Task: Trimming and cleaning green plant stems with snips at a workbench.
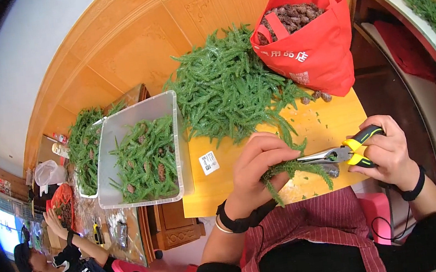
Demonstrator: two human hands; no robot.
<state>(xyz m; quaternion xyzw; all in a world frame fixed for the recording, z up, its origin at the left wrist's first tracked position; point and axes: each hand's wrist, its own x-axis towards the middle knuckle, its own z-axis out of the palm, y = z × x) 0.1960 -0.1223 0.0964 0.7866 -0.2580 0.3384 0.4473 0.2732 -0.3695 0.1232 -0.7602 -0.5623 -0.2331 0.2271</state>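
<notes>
My left hand (259, 164) is closed on a green artificial pine sprig (295, 167), low over the near part of the yellow table (225, 190). In my right hand (391, 153) are long-nosed pliers (352, 144) with black and yellow handles. Their jaws point left and reach the sprig beside my left fingertips; whether they grip a stem is hidden by the needles. Just below the jaws shows a small dark greyish thing, too covered to name. Behind my hands lies a big heap of loose green sprigs (222, 86).
A red bag (310, 60) full of pine cones (296, 17) stands at the back right, with a few cones by its base. At left, a clear plastic bin (179, 157) holds sprigs with cones. A white label (209, 162) lies on the table. Further left a co-worker (78, 270) sits at another table.
</notes>
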